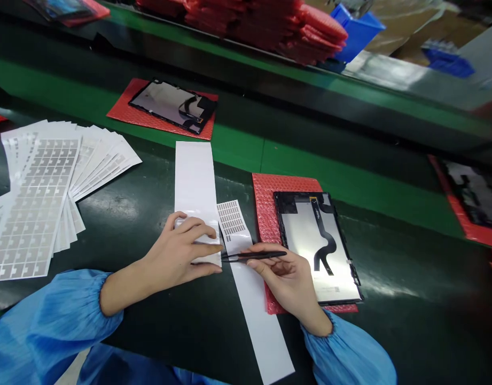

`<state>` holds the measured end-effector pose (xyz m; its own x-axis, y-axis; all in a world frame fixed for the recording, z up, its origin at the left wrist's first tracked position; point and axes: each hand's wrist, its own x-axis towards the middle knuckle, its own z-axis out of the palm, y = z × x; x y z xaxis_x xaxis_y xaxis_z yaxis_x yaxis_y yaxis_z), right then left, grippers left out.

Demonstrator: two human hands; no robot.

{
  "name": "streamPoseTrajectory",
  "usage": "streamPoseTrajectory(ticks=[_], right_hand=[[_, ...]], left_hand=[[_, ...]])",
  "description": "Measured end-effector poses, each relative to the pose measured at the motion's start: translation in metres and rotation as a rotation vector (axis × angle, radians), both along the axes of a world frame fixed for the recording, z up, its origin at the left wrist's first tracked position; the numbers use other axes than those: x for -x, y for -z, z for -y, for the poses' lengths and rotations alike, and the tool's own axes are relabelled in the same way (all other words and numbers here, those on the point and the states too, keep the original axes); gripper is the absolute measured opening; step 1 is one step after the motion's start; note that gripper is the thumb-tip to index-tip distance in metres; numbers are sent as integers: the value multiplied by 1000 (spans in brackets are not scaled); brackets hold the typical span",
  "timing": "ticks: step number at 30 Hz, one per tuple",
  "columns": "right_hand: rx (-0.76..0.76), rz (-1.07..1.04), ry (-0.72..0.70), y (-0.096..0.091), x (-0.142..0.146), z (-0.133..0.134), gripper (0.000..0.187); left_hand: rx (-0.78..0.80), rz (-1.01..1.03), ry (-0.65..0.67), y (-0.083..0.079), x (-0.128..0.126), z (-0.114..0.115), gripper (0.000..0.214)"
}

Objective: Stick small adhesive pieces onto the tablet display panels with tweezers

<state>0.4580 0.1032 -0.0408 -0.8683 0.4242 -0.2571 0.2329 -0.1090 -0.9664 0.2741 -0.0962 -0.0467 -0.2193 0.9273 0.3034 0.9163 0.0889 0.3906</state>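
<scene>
Tweezers [254,256] are lying in the right hand [288,278], pinched between the thumb and the fingers, and their tips are pointing left, toward the fingertips of the left hand [181,251]. I cannot tell whether the tips are pressed together or are holding anything. The left hand is pressing flat, fingers close together, on the lower end of a white strip [193,182] that is lying on the dark table [410,299]. A second, longer strip [257,305] is running from between the hands down toward the person; its upper end is carrying a block of small grey labels [231,216] and is curling up a little. The right hand is resting partly on this strip and partly on a red mat [265,203]. On the mat, just beside the right hand, a panel [320,235] with a black curved cable [326,243] is lying face down. Both arms are wearing blue sleeves [49,315]. At the left, a fan of label sheets [41,187] is lying well apart from the hands. Farther away, on the green belt [350,187], another panel [169,104] is lying on its own red mat. Behind it red bags [270,21] are piled up, and a blue bin [358,27] is standing beside them.
</scene>
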Motion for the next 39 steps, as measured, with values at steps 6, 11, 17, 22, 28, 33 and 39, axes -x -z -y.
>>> streamPoseTrajectory(ticks=[6, 11, 17, 22, 28, 33, 39], right_hand=[[2, -7, 2, 2, -3, 4, 25], [15, -16, 50, 0, 0, 6, 24], [21, -11, 52, 0, 3, 6, 24], [14, -10, 49, -1, 1, 5, 24], [2, 13, 70, -2, 2, 5, 27], [8, 60, 52, -1, 5, 4, 30], [142, 165, 91, -2, 7, 5, 40]], left_hand=[[22, 140, -44, 1, -2, -3, 22], [90, 342, -108, -2, -2, -6, 15], [89, 392, -136, -3, -1, -9, 10], [95, 384, -126, -4, -3, -9, 12], [11, 258, -91, 2, -5, -6, 18], [5, 142, -85, 3, -8, -4, 29], [1, 128, -85, 6, -11, -3, 28]])
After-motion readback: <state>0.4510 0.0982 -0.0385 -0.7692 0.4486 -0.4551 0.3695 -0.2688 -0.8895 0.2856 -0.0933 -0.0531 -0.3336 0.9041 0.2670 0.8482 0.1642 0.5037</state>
